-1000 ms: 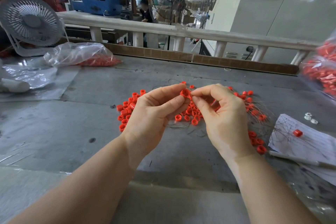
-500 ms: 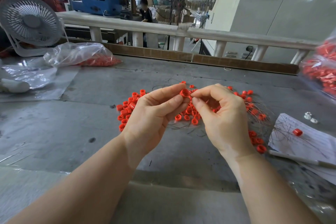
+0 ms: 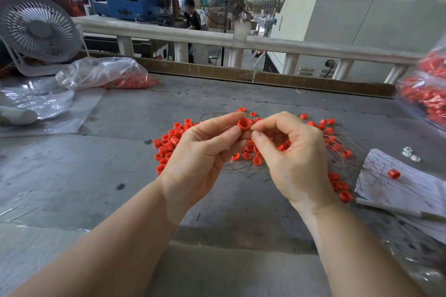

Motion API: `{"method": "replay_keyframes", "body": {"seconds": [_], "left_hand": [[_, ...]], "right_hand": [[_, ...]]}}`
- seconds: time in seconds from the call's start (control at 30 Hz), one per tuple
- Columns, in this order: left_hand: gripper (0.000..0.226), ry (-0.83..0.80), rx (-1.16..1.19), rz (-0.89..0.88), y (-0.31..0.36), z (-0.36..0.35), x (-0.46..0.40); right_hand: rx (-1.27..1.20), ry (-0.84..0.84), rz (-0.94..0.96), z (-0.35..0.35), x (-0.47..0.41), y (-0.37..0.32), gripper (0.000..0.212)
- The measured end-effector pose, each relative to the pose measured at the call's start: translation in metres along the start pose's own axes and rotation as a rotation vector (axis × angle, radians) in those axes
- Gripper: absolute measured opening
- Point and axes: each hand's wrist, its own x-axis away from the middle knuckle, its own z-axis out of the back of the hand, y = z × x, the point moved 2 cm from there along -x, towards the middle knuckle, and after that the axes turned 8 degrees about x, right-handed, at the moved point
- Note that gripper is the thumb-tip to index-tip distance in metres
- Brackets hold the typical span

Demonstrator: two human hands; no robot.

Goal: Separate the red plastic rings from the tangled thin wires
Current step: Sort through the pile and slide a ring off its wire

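Observation:
My left hand pinches one red plastic ring between thumb and forefinger, raised above the grey table. My right hand meets it from the right, its thumb and forefinger tips pinched together right beside the ring; whether a thin wire lies between them is too fine to see. Below the hands a pile of red rings lies on the table, mixed with tangled thin wires that spread out to the right. Part of the pile is hidden behind my hands.
A paper sheet with one red ring and loose wires lies at the right. Plastic bags of red rings sit at far left and far right. A desk fan stands back left. A white railing borders the table's far side.
Both hands stay nearly in place. The right hand's fingers have shifted slightly at the ring, while the left keeps its pinch on it.

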Motion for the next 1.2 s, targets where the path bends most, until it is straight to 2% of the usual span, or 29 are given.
{"method": "replay_keyframes", "body": {"seconds": [1.2], "left_hand": [[0.02,0.036,-0.002,0.065,0.0041,0.0004,0.0015]], "right_hand": [[0.092,-0.006,0.04,0.0,0.0004,-0.0011,0.006]]}}
